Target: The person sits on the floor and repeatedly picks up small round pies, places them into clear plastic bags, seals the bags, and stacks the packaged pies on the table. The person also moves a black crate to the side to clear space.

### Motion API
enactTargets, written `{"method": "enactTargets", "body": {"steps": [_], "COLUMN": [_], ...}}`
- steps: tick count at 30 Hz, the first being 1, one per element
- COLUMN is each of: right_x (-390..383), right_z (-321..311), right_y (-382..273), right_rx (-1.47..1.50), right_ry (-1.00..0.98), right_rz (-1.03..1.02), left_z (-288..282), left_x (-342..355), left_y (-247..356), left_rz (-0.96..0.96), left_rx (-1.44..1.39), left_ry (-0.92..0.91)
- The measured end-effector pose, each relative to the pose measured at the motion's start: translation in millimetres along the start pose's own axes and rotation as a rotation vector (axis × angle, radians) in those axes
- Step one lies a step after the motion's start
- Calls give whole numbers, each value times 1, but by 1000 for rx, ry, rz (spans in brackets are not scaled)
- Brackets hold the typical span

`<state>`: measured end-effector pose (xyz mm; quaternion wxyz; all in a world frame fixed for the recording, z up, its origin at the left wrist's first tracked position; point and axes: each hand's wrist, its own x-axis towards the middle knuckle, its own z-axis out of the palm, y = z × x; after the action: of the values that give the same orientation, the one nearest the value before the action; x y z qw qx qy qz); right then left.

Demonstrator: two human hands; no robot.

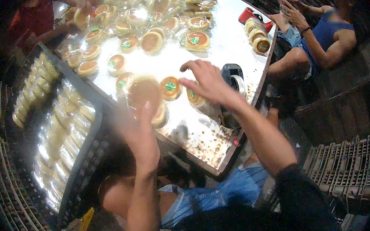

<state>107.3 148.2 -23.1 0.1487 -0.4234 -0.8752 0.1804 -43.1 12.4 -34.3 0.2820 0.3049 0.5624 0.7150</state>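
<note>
Close to the table's left edge, my left hand grips a round, golden-topped bun in clear wrap, its thumb lying over the bun's near side. Motion blurs that hand's outer edge. My right hand hovers over the table with its fingers apart and nothing in them. Just left of its fingertips sits a wrapped bun with a green label. Another labelled bun is partly covered by the right hand. Beyond the right wrist stands a black dispenser with a white roll.
A dark plastic crate of wrapped buns stands tilted at the left. Many wrapped buns cover the table's far part. At the right edge are a red dispenser and a row of buns. Other people sit at the far left and right.
</note>
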Motion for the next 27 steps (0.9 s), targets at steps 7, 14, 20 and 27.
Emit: {"method": "enactTargets", "body": {"steps": [7,14,20,27], "right_x": [85,106,-3,-88], "right_z": [71,56,-23,-2], "right_y": [5,22,49,-6], "right_rx": [-432,181,434,854], "right_ry": [-395,72,618,548], "right_rz": [478,383,114,265], "left_z": [8,22,57,75], "left_x": [11,14,10,20], "left_y": [-26,-48,-91,-48], "left_rz": [-34,-102,-163,-114], "left_rx": [214,267,524,101], "left_ry": [61,-56,-566,-374]}}
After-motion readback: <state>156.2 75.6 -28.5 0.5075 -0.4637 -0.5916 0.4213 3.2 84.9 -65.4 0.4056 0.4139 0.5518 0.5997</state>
